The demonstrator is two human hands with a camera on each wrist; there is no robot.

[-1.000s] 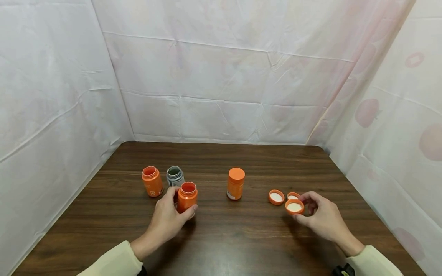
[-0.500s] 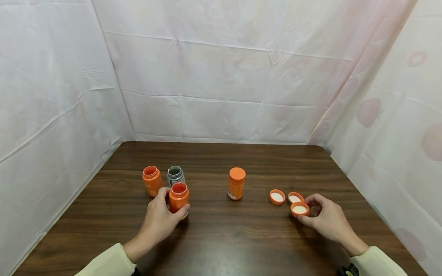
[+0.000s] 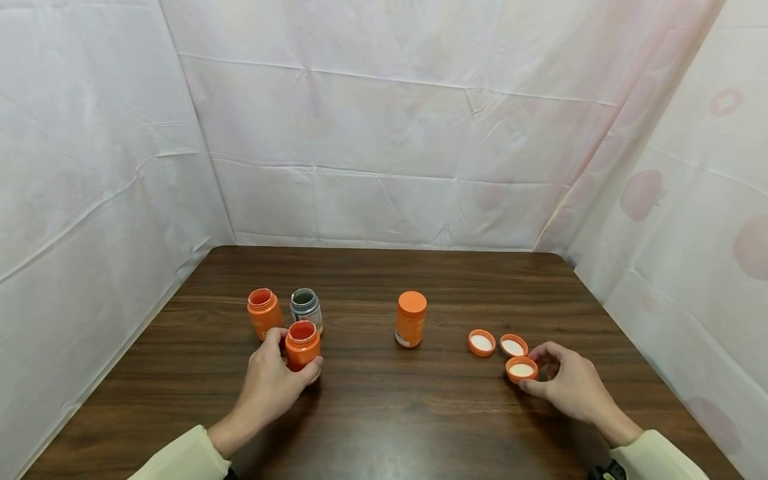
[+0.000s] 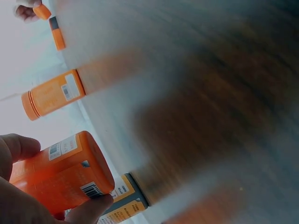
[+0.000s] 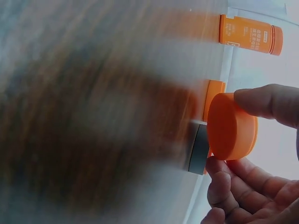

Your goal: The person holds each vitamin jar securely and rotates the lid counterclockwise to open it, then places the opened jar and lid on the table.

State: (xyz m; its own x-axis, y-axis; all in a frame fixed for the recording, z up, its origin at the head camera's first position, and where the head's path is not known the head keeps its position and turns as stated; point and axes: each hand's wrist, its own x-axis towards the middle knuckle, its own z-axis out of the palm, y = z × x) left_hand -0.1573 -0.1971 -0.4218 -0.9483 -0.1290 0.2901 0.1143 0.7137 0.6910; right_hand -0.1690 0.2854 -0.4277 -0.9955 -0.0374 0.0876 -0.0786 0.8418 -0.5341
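An uncapped orange bottle (image 3: pixel 302 348) is gripped by my left hand (image 3: pixel 270 381), thumb at the near side and fingers round the far side. In the left wrist view its base is lifted off the table. My right hand (image 3: pixel 567 388) pinches an orange screw cap (image 3: pixel 521 369) by its edge, white liner facing up. Two more caps lie liner-up close by: an orange cap (image 3: pixel 481 343) and a grey-sided cap (image 5: pixel 199 149). Just behind the held bottle stand an open grey bottle (image 3: pixel 307 307) and another open orange bottle (image 3: pixel 263 310).
A capped orange bottle (image 3: pixel 411 320) stands upright mid-table, between the two hands. The dark wood table (image 3: pixel 384 413) is enclosed at the back and sides by pale sheets (image 3: pixel 384 133).
My left hand has carried the orange bottle left and slightly nearer. The right hand has moved the cap a little right and lower, uncovering more of the cap behind it.
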